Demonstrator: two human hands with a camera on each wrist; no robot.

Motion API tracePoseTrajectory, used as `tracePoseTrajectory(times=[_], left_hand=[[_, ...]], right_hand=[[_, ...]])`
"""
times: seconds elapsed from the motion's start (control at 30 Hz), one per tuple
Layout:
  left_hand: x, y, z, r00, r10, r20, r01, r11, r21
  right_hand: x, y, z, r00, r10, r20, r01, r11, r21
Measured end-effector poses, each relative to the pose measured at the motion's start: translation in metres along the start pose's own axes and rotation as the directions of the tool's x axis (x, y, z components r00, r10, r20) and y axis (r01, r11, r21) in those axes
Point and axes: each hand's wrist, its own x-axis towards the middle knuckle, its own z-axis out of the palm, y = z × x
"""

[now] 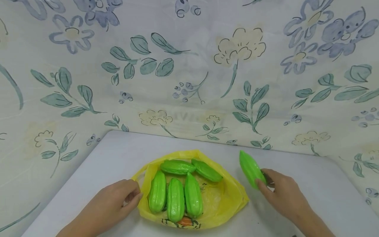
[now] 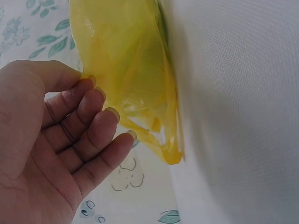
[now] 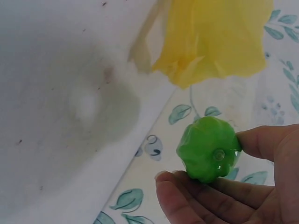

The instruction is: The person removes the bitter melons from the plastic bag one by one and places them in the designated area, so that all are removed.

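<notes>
A yellow plastic bag lies with its mouth spread wide on the white table. Several glossy green ridged gourds rest inside it, three side by side at the front and two across the back. My left hand pinches the bag's left rim between thumb and forefinger, the other fingers loosely bent in the left wrist view. To the right of the bag, my right hand holds another green ridged gourd by its near end, tip pointing away. The right wrist view shows that gourd's lobed end between thumb and fingers.
The white table reaches back to a hanging floral cloth, which also covers the sides. Printed marks show on the bag's front. Small dark specks dot the tabletop in the right wrist view.
</notes>
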Motion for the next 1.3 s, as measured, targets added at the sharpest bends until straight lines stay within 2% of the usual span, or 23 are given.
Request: tracePoseTrajectory(times=[0.23, 0.5, 0.8, 1.13, 1.3], left_hand=[[0.001, 0.0, 0.0, 0.999, -0.025, 0.02, 0.025, 1.0, 0.002], [0.0, -0.001, 0.001, 1.0, -0.009, 0.01, 0.009, 1.0, 0.001], [0.001, -0.001, 0.001, 0.999, -0.035, 0.028, 0.035, 0.999, 0.008], [0.001, -0.001, 0.001, 1.0, -0.01, 0.007, 0.01, 1.0, 0.012], [0.001, -0.002, 0.001, 1.0, -0.016, 0.018, 0.016, 1.0, 0.009]], right_hand=[[0.008, 0.01, 0.005, 1.0, 0.011, -0.004, -0.011, 1.0, -0.012], [0.014, 0.019, 0.01, 0.999, 0.04, 0.013, -0.04, 0.999, -0.026], [0.019, 0.025, 0.015, 0.999, 0.052, 0.016, -0.051, 0.998, -0.038], [0.023, 0.027, 0.02, 0.996, 0.077, 0.04, -0.076, 0.996, -0.039], [0.024, 0.027, 0.023, 0.995, 0.086, 0.042, -0.084, 0.996, -0.043]])
